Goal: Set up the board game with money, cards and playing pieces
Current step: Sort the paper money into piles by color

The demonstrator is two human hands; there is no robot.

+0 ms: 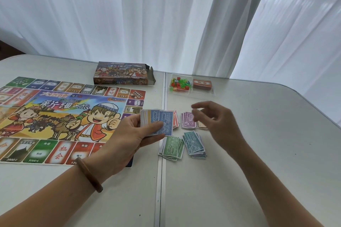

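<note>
Near the counter's [258, 153] middle seam the left hand [129, 134] grips a blue-topped stack of notes [162, 120] beside the board's [55, 116] right edge. The right hand [215, 121] hovers loose-fingered and empty above the sorted piles [188, 120]; pieces [178, 84] and cards [202, 84] lie in a tray [184, 93] by the far edge.

Fanned banknotes [160, 122], sorted piles [194, 144] beside board [55, 114]

A big white table [286, 125] lies under the left hand [127, 138] and the right hand [215, 125], its thin seam [159, 190] runs between them, white curtains [147, 14] hang far behind, and a brown bangle [89, 175] sits just behind the left hand.
</note>
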